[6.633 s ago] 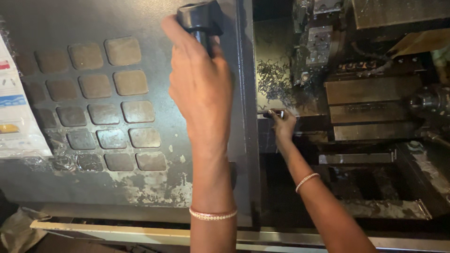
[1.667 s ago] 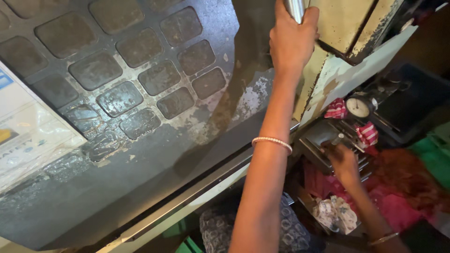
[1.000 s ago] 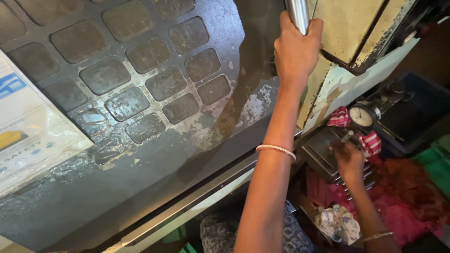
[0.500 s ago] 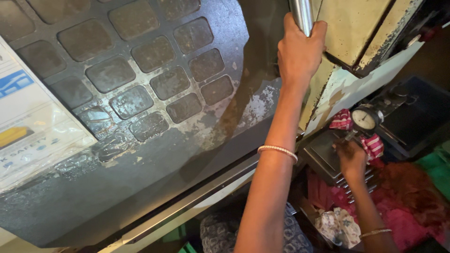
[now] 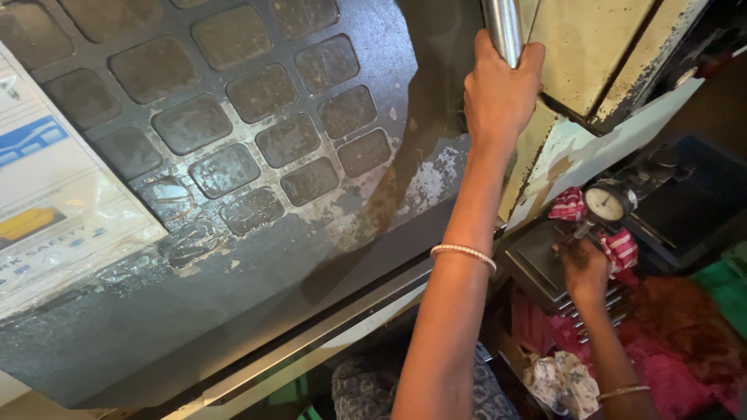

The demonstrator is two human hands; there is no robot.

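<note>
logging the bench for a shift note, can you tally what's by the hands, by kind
metal door handle: 1, gripped by the left hand
dial gauge: 1, by the right hand
red checked cloth: 1
patterned rag: 1
bracelets: 2, one per wrist
total: 6

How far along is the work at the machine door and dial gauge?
Done: the dark door panel sits close against the cream frame; whether it is fully shut cannot be told. In hand: the left hand grips the steel handle, and the right hand touches the dial gauge at its base. Left: the dial gauge is not yet lifted off the grey stand.
</note>
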